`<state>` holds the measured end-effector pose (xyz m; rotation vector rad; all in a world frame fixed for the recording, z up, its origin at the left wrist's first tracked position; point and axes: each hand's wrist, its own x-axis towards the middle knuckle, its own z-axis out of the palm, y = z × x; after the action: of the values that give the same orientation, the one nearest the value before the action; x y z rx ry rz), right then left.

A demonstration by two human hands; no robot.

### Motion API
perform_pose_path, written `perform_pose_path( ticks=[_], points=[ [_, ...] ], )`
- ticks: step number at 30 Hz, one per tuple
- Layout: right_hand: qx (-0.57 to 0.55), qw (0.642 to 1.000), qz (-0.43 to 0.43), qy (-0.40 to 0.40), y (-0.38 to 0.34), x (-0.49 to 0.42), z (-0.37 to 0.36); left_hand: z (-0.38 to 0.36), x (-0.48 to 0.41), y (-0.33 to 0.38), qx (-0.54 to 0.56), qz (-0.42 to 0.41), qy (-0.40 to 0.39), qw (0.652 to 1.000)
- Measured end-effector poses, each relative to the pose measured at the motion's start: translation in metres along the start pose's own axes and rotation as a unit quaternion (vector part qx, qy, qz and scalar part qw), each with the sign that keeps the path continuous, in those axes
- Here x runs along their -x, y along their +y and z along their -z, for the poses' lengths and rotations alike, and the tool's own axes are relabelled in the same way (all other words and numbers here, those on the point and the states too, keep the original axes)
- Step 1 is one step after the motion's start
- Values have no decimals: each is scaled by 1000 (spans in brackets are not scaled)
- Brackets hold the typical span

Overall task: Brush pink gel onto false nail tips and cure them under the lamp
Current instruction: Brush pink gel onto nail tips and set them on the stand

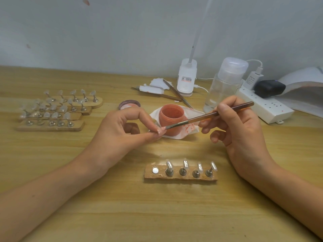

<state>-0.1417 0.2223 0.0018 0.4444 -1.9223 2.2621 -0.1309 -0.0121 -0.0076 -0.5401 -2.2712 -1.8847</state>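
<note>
My left hand [122, 130] pinches a false nail tip [160, 130] between thumb and forefinger above the table. My right hand [234, 126] grips a brown-handled brush [206, 117], and its bristle end touches the pink-coated tip. Just behind stands an open pot of pink gel [172, 117] on a stained white tissue [185, 126]. Its lid [129, 104] lies to the left. In front of me a wooden holder [180, 175] carries several clear tips on metal stands, with its leftmost magnet bare. The white curing lamp [304, 84] sits at the far right edge.
Several wooden holders [52, 110] with clear tips lie stacked at the left. At the back are a desk lamp base [186, 79], a clear pump bottle [225, 84], spare brushes [174, 95], white pads [157, 86] and a power strip [265, 105] with plugs.
</note>
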Motion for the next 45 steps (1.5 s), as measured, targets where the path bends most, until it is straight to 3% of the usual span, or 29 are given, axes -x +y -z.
perform_pose_path(
  ticks=[4,9,14,20,26,32,38,45],
  points=[
    [-9,999,-11,33,0,-2,2,-1,1,0,-6,6,5,1000],
    [-12,1000,7,-11,1,0,0,-1,3,3,-2,30,2,1000],
    [-10,999,-8,36,3,-2,2,-3,3,4,-11,39,15,999],
    [-20,1000,9,-12,1,-1,-1,-2,2,5,-1,40,6,999],
    [-10,999,-7,38,3,-1,4,-3,3,4,4,45,5,999],
    [-5,1000,12,-13,1,0,0,-3,2,4,2,49,9,999],
    [7,999,-3,35,4,0,5,-2,3,5,-4,48,8,999],
    [-41,997,-22,62,2,-2,6,18,1,14,-56,101,-108,987]
  ],
)
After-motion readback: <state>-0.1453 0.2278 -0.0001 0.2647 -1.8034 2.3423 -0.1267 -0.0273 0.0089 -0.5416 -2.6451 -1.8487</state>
